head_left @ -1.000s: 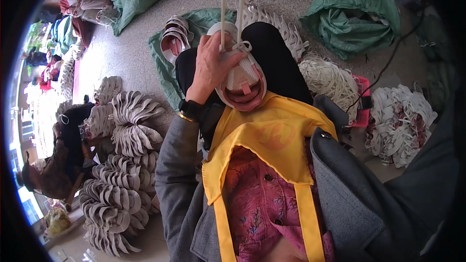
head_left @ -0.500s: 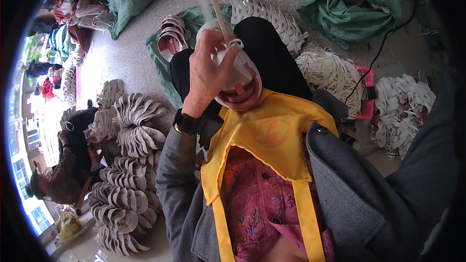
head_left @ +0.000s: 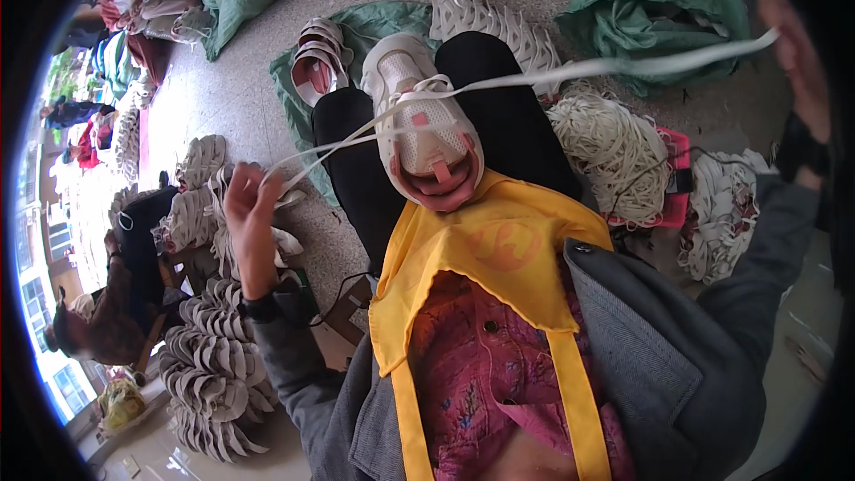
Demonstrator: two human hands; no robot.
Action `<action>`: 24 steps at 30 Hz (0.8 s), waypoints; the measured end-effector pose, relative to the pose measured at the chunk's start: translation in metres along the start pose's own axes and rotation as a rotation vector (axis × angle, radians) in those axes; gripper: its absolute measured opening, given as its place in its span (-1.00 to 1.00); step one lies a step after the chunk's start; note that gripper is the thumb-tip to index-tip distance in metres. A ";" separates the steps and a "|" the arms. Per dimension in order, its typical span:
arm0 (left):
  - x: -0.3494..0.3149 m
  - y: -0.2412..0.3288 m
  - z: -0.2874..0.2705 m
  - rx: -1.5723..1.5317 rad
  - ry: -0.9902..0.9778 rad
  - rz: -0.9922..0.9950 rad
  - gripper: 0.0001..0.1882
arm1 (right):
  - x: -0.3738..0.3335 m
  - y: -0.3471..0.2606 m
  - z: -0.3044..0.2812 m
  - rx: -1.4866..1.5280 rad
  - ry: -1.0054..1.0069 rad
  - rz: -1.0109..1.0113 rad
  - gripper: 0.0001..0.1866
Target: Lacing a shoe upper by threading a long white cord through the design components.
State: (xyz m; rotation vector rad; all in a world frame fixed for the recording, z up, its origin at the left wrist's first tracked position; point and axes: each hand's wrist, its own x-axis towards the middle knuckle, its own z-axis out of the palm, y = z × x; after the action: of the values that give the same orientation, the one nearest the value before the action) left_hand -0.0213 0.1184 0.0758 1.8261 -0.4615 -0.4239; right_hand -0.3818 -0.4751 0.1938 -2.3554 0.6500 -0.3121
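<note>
A white sneaker (head_left: 423,125) with a pink lining rests on my lap between my black-trousered knees, toe pointing away. A white shoelace (head_left: 623,64) runs through its eyelets and is stretched out to both sides. My left hand (head_left: 249,214) is out at the left, closed on one lace end. At the far right, raised near the picture's rim, my right hand (head_left: 797,53) is closed on the other end. A yellow apron (head_left: 490,258) covers my lap below the shoe.
Stacks of white shoe uppers (head_left: 209,374) lie at the left. A bundle of white laces (head_left: 610,151) sits on a pink tray at the right. Green sacks (head_left: 650,9) lie behind. Another person (head_left: 98,321) sits at the lower left. More uppers (head_left: 316,53) lie on a green cloth.
My left hand has left the shoe's tongue and swung out to the left. Both hands have pulled the lace from upright to stretched sideways across the shoe.
</note>
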 end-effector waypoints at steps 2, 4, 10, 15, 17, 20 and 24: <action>-0.003 -0.023 -0.040 0.039 0.026 -0.074 -0.81 | -0.008 -0.011 0.052 0.089 -0.173 0.035 -0.63; -0.008 -0.032 -0.069 0.102 0.076 -0.156 -0.84 | -0.009 -0.032 0.117 0.131 -0.248 0.195 -0.74; -0.022 -0.035 -0.080 0.795 -0.029 -0.029 -0.86 | 0.020 -0.107 0.284 0.238 -0.137 -0.211 -0.71; 0.014 -0.015 0.025 0.399 -0.146 0.159 -0.94 | 0.046 -0.128 0.350 0.179 -0.086 -0.501 -0.68; 0.029 -0.011 0.065 0.271 -0.152 0.189 -0.94 | 0.056 -0.115 0.368 0.158 -0.049 -0.604 -0.74; 0.054 -0.020 0.102 0.206 -0.204 0.236 -0.91 | 0.053 -0.126 0.363 0.279 -0.221 -0.418 -0.82; 0.075 -0.028 0.126 0.184 -0.319 0.222 -0.87 | 0.057 -0.137 0.348 0.638 -0.525 -0.026 -0.86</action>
State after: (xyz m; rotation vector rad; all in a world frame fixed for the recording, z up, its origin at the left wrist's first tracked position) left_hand -0.0177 -0.0149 0.0088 1.8635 -0.9397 -0.5350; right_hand -0.1503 -0.2277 0.0260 -1.7204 0.2147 0.0895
